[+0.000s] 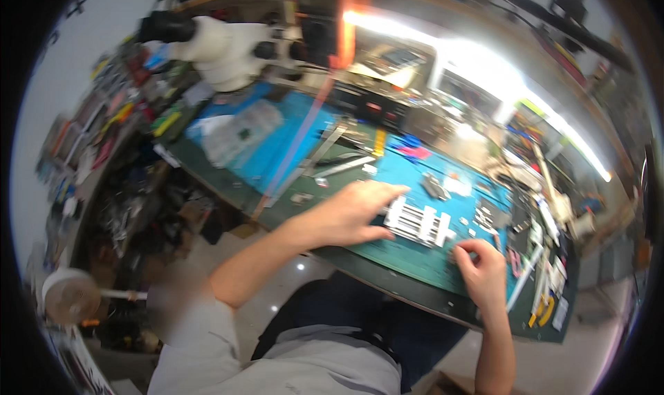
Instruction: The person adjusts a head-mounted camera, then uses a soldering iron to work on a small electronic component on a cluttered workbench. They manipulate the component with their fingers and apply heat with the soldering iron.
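A silvery-white slotted metal part [418, 223], with long parallel bars and cross strips, is over the blue-green work mat [366, 255] in front of me. My left hand [346, 212] spans its left end, thumb on the near edge and forefinger on the far edge. Beside the near right end is my right hand [481, 265], its thumb and forefinger closed in a pinch. Whatever sits between those fingertips is too small and blurred to make out. Beyond the part lies a small grey metal block [434, 186].
A white microscope [225, 53] stands at the back left, near a clear plastic bag [242, 132]. Pliers with yellow handles [543, 311] and several other tools crowd the right edge. Tweezers and rulers lie at mid-bench, and a bright tube lamp [484, 70] hangs over the back.
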A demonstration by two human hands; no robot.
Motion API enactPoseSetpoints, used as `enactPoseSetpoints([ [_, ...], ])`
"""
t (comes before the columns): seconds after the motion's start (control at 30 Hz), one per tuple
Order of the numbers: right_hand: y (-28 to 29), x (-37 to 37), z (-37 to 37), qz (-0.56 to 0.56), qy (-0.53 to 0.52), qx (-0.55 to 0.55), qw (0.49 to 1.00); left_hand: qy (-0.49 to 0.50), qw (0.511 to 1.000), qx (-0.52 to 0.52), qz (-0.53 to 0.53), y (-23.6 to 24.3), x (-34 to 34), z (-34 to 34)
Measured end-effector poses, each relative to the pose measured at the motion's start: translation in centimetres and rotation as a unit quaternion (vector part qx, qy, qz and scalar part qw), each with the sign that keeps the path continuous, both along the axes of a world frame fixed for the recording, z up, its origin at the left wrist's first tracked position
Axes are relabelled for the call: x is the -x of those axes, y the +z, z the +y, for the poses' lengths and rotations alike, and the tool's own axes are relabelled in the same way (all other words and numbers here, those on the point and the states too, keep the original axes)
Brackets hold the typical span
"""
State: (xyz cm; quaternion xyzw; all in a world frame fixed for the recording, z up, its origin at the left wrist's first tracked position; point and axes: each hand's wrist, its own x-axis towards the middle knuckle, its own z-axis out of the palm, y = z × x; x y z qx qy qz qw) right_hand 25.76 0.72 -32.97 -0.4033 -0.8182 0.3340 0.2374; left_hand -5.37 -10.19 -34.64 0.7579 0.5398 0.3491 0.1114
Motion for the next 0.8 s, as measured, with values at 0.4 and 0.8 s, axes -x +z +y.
enactPoseSetpoints([
  [0.4,0.1,-0.4,0.5,-0.005,0.000,0.046,0.999,0.074,0.994,0.013,-0.077,0.5,-1.2,-3.1],
  [0.8,0.8,-0.2,1.1,0.019,0.015,0.136,0.990,0.319,0.939,-0.064,-0.106,4.5,5.1,-14.1],
])
